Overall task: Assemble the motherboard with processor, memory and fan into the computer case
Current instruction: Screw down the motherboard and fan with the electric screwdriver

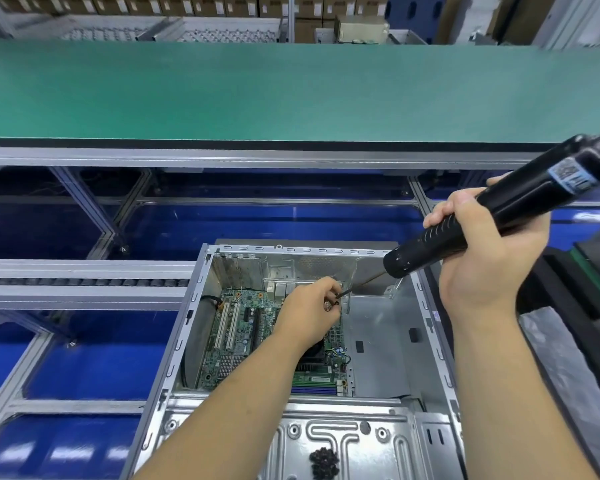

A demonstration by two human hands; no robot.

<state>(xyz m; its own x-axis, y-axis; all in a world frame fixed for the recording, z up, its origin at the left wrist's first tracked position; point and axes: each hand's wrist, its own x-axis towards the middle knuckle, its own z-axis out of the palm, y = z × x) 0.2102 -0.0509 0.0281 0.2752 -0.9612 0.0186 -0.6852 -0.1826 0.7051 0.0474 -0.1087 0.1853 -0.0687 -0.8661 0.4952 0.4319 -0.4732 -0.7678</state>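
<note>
While the open computer case (378,323) is lying on its side at the near edge of the workstation, the head camera is showing the green motherboard (236,341) sitting flat on the case floor, pushed toward the left wall and the far rear panel. To the right of the board, bare metal floor is running out to the right wall, giving open room there. The raised case walls are fencing the board in on all sides.

The left hand (312,306) is reaching in over the board's far right corner, its fingers curled and pinching something small at the tip of the driver bit (364,280); what it is pinching is too small to tell. The forearm is covering the middle of the board and part of the fan (314,355), with the memory (317,379) lying just nearer.

The right hand (489,258) is gripping the black electric screwdriver (499,216), held tilted above the case's far right corner, well apart from the left hand.

A heap of dark screws (324,462) is resting on the case's near metal panel. Beyond the case, aluminium rails (84,271) and a green conveyor belt (291,91) are crossing the view.
</note>
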